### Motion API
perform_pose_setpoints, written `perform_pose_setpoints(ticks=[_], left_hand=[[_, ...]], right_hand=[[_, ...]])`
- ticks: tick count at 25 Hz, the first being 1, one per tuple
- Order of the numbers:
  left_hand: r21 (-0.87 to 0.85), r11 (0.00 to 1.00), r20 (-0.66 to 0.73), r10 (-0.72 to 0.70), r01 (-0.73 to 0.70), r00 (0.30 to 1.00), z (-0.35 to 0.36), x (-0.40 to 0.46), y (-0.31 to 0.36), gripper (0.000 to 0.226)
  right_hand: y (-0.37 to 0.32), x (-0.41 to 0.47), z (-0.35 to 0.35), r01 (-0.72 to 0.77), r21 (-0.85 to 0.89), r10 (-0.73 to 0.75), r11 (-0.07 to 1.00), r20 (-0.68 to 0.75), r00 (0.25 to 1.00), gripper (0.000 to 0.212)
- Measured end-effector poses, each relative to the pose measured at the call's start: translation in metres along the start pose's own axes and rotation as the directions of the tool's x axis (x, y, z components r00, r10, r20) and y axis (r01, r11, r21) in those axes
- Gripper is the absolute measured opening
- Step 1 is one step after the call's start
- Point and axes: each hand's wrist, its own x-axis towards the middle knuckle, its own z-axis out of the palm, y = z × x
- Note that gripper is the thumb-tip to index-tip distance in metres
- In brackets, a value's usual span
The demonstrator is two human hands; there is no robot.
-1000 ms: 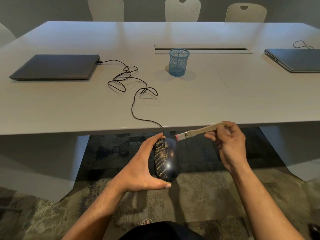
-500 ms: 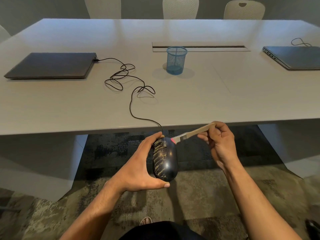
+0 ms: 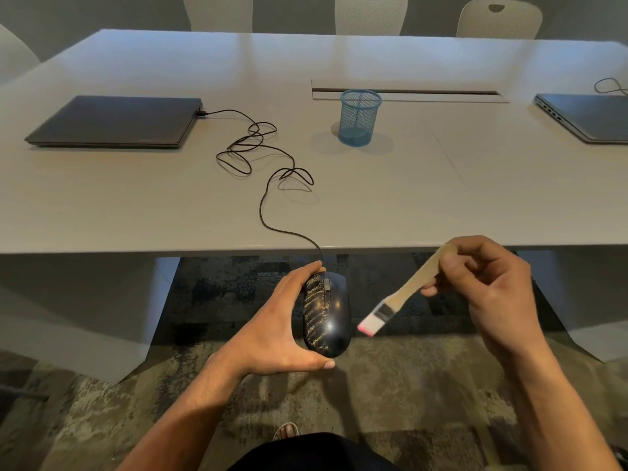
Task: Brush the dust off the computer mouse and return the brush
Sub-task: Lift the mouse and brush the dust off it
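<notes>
Below the pale worktop [image 3: 339, 205] edge, the left hand [image 3: 272, 334] gripped the glossy black yellow-dusted computer mouse [image 3: 326, 314] while the right hand [image 3: 489, 294] pinched the wooden pink-bristled brush [image 3: 401, 294] just beside it.

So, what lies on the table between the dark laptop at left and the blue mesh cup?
In the head view, only the mouse's looped black cable lies between the laptop and the cup.

A closed dark laptop [image 3: 112, 121] lies left on the white table [image 3: 441, 185]; a second closed laptop [image 3: 591, 117] lies right. Three pale chairs [image 3: 370, 13] stand behind. Mottled carpet [image 3: 390, 385] below.
</notes>
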Motion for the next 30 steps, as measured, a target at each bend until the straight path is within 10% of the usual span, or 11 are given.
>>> perform_pose_setpoints(ticks=[3, 16, 30], left_hand=[[0.006, 1.000, 0.004, 0.014, -0.014, 1.000, 0.002, 0.002, 0.001, 0.129], [-0.005, 1.000, 0.047, 0.031, -0.031, 0.998, 0.011, -0.007, -0.006, 0.123], [-0.040, 0.999, -0.044, 0.021, -0.023, 0.999, 0.002, -0.005, -0.006, 0.125]], right_hand=[[-0.013, -0.004, 0.018, 0.017, -0.064, -0.008, 0.998, 0.135, 0.991, 0.018], [0.007, 0.060, 0.055, 0.060, -0.360, -0.100, 0.931, -0.093, 0.991, 0.009], [0.032, -0.018, 0.020, 0.092, 0.126, -0.101, 0.988, 0.066, 0.993, 0.014]])
